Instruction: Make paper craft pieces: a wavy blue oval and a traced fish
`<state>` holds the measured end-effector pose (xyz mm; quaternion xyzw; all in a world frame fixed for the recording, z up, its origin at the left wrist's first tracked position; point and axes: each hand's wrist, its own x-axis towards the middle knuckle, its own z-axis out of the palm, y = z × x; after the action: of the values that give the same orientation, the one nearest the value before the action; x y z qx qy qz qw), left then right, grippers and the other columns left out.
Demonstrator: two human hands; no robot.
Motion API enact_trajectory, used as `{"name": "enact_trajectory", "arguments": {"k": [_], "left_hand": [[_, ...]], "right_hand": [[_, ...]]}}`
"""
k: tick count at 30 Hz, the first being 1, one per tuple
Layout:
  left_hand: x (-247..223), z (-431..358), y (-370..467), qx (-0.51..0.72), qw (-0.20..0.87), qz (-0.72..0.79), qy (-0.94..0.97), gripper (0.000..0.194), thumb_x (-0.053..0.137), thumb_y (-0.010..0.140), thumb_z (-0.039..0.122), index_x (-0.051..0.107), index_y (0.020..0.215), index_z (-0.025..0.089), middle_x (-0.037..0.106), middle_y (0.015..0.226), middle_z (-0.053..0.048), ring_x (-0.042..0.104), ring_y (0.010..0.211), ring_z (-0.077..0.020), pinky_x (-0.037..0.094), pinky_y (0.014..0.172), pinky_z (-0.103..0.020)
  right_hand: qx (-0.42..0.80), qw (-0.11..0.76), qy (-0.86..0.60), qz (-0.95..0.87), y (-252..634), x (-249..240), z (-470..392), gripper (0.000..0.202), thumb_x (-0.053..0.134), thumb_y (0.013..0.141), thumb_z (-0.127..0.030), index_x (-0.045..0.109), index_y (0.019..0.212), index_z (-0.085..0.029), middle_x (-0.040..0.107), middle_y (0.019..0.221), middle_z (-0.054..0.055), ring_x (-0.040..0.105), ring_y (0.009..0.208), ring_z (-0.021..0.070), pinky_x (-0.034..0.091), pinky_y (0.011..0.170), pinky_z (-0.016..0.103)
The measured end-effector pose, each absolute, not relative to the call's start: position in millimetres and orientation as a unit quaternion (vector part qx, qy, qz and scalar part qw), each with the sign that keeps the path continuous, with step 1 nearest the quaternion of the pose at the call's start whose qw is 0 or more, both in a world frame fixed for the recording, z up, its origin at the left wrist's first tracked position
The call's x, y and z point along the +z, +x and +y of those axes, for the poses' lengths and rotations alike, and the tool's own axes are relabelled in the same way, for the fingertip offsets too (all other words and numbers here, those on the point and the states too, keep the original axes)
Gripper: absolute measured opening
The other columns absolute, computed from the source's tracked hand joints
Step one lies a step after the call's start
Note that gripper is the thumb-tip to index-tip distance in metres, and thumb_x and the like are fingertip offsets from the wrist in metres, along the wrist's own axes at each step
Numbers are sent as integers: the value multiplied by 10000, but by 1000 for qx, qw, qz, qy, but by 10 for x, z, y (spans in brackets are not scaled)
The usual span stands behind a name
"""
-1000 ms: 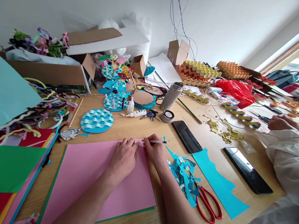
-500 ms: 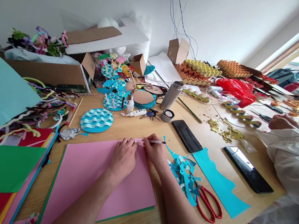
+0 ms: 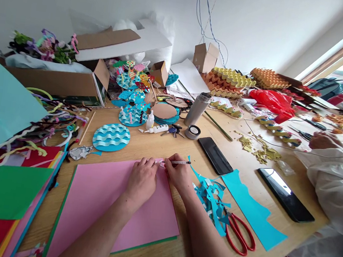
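My right hand (image 3: 178,169) grips a slim pen (image 3: 183,162), its tip down at the far right corner of a pink paper sheet (image 3: 97,202). Beside it my left hand (image 3: 143,178) rests on the sheet with bent fingers drawn together. A small pale piece shows at the left fingertips, too small to name. Green paper peeks out beneath the pink sheet. To the right of my right wrist lie blue paper scraps (image 3: 211,197) and red-handled scissors (image 3: 241,233).
A black phone (image 3: 215,155), a blue paper strip (image 3: 255,212) and another phone (image 3: 286,195) lie rightward. Behind stand a metal flask (image 3: 197,109), glue bottles (image 3: 157,129) and a wavy blue disc (image 3: 111,137). Coloured sheets (image 3: 3,192) are stacked left. A co-worker's sleeve (image 3: 333,176) is at right.
Both hands stay almost in place, with the pen still in the right one. The whole view has shifted very slightly.
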<state>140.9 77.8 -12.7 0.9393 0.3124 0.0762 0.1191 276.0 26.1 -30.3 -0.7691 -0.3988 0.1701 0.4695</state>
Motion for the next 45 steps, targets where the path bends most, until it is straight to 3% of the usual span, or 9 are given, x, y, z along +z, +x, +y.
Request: {"name": "enact_trajectory", "arguments": {"k": [15, 22, 37, 45], "left_hand": [[-142, 781, 1408, 81, 116, 308, 941, 371, 381, 866, 97, 575, 1160, 213, 596, 1097, -67, 486, 1000, -234, 406, 838, -372], [-119, 775, 1415, 67, 119, 313, 940, 391, 378, 856, 95, 573, 1173, 216, 591, 1107, -80, 481, 1014, -235, 408, 854, -382], [-111, 742, 1427, 68, 97, 313, 942, 398, 362, 861, 95, 555, 1187, 215, 590, 1123, -83, 480, 1041, -239, 402, 860, -391], [-128, 731, 1425, 72, 81, 306, 946, 398, 353, 874, 99, 540, 1206, 211, 590, 1131, -77, 487, 1032, -241, 394, 846, -377]], "right_hand": [[203, 465, -768, -392, 2764, -263, 246, 160, 543, 763, -326, 527, 640, -226, 625, 550, 1, 591, 499, 161, 411, 469, 238], [229, 467, -763, -384, 2793, -227, 267, 224, 558, 776, -400, 564, 648, -216, 620, 511, 9, 616, 491, 183, 445, 476, 255], [189, 458, -773, -397, 2835, -371, 304, 308, 476, 851, -446, 582, 680, -213, 651, 589, 38, 617, 545, 192, 429, 482, 260], [182, 428, -785, -409, 2819, -301, 307, 308, 453, 852, -416, 541, 630, -221, 615, 537, 27, 587, 523, 183, 389, 489, 256]]}}
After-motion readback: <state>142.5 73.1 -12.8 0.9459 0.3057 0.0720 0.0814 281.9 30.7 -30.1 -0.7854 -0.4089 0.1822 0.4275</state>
